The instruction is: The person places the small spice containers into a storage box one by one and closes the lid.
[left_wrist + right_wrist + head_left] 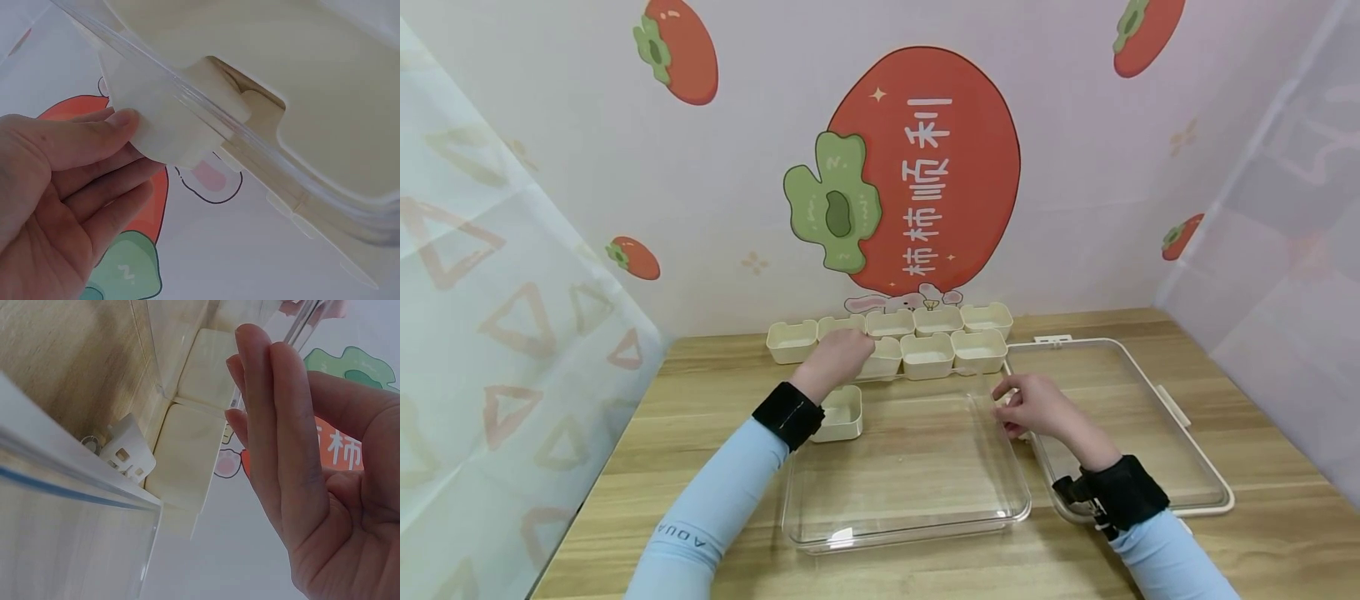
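A clear plastic box (902,467) stands on the table in front of me, with one cream bin (841,414) in its back left corner. My left hand (837,362) is above the box's back edge. In the left wrist view, its thumb and fingers pinch another cream bin (172,128) just past the clear wall. My right hand (1037,408) is beside the box's right wall, fingers slightly bent and holding nothing. In the right wrist view, its fingers (290,419) are nearly straight. Whether they touch the wall, I cannot tell.
Several cream bins (927,355) stand in two rows behind the box, against the printed backdrop (730,192). A clear lid with a white rim (1187,450) lies to the right on the wooden table (685,433). White clips (128,453) show on the lid's edge.
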The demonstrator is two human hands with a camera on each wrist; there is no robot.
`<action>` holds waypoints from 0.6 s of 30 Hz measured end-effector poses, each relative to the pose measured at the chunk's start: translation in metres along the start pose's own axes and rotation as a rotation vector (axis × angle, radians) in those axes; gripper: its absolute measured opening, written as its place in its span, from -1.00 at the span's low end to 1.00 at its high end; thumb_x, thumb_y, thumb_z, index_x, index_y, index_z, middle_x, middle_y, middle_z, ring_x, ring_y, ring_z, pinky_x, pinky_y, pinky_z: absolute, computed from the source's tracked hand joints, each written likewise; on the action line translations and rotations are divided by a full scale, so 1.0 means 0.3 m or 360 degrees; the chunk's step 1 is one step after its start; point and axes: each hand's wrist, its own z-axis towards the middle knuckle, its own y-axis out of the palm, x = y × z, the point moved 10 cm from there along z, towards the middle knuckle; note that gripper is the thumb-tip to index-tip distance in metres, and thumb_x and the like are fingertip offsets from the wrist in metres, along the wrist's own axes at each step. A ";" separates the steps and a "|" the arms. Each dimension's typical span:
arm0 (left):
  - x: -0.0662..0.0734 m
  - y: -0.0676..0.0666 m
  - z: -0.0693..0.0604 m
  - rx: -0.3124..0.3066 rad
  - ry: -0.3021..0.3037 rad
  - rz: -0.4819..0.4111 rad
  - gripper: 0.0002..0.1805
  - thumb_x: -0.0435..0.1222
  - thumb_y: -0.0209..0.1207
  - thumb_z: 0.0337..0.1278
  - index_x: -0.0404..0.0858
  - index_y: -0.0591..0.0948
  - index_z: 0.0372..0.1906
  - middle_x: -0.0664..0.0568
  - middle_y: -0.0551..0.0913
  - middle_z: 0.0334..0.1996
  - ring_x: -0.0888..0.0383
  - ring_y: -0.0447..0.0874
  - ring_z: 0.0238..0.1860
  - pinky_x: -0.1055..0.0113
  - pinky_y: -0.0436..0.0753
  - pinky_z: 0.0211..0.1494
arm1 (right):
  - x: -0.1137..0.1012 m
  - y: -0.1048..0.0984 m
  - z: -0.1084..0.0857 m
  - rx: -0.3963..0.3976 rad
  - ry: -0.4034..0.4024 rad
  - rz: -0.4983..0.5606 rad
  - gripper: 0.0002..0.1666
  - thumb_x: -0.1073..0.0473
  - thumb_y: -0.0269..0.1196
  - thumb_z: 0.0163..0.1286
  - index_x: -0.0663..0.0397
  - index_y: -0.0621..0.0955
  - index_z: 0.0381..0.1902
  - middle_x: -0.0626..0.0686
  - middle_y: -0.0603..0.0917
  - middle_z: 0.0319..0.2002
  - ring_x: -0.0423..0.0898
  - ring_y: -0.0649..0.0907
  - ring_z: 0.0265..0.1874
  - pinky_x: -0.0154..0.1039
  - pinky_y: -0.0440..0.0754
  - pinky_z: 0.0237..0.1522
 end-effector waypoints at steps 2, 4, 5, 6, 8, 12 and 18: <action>0.000 -0.006 -0.003 0.0012 0.0001 0.0000 -0.75 -0.60 0.06 -0.01 -0.23 0.63 -0.53 -0.04 0.65 -0.52 0.05 0.64 -0.45 0.20 0.58 -0.56 | -0.001 -0.001 0.000 0.0001 -0.0001 -0.0003 -0.65 0.37 0.24 0.21 0.49 0.49 -0.08 0.27 0.68 -0.52 -0.14 0.67 -0.65 -0.16 0.68 -0.50; 0.001 -0.012 -0.006 0.0019 0.0005 0.0007 -0.75 -0.59 0.07 -0.01 -0.23 0.64 -0.52 -0.04 0.66 -0.51 0.06 0.64 -0.45 0.21 0.58 -0.55 | -0.001 0.000 0.000 0.0001 0.0000 -0.0005 -0.65 0.37 0.24 0.20 0.49 0.49 -0.08 0.27 0.68 -0.52 -0.14 0.67 -0.65 -0.16 0.68 -0.50; 0.002 -0.016 -0.008 0.0023 0.0005 0.0006 -0.76 -0.59 0.07 -0.02 -0.24 0.64 -0.51 -0.04 0.66 -0.51 0.06 0.63 -0.45 0.22 0.58 -0.55 | -0.002 0.000 0.000 0.0001 -0.0001 -0.0005 -0.65 0.37 0.24 0.20 0.49 0.49 -0.08 0.27 0.68 -0.52 -0.14 0.67 -0.65 -0.16 0.68 -0.50; 0.003 -0.019 -0.010 0.0025 0.0006 0.0012 -0.76 -0.59 0.08 -0.02 -0.23 0.64 -0.51 -0.03 0.66 -0.51 0.07 0.63 -0.45 0.23 0.57 -0.54 | -0.001 0.000 0.001 0.0000 -0.0001 -0.0010 -0.65 0.37 0.24 0.21 0.49 0.49 -0.08 0.26 0.68 -0.52 -0.14 0.67 -0.65 -0.16 0.68 -0.50; 0.007 -0.029 -0.014 0.0028 0.0011 0.0015 -0.77 -0.59 0.09 -0.03 -0.24 0.64 -0.50 -0.03 0.66 -0.50 0.08 0.62 -0.45 0.24 0.57 -0.53 | -0.001 0.001 0.001 0.0002 -0.0001 -0.0014 -0.66 0.38 0.24 0.20 0.48 0.50 -0.08 0.25 0.68 -0.53 -0.13 0.67 -0.64 -0.17 0.69 -0.50; 0.016 -0.053 -0.024 0.0056 0.0024 0.0017 -0.76 -0.60 0.09 -0.05 -0.24 0.64 -0.50 -0.01 0.65 -0.50 0.10 0.61 -0.45 0.26 0.56 -0.52 | -0.002 0.000 0.001 0.0008 0.0000 -0.0017 -0.65 0.38 0.24 0.20 0.48 0.50 -0.08 0.24 0.68 -0.53 -0.12 0.68 -0.64 -0.17 0.69 -0.49; 0.032 -0.087 -0.042 0.0134 0.0054 0.0056 -0.75 -0.61 0.08 -0.08 -0.22 0.64 -0.52 0.02 0.62 -0.54 0.11 0.59 -0.47 0.29 0.55 -0.53 | -0.001 0.000 -0.002 0.0010 0.0000 -0.0023 -0.65 0.37 0.25 0.20 0.48 0.50 -0.07 0.25 0.68 -0.53 -0.10 0.68 -0.64 -0.18 0.68 -0.50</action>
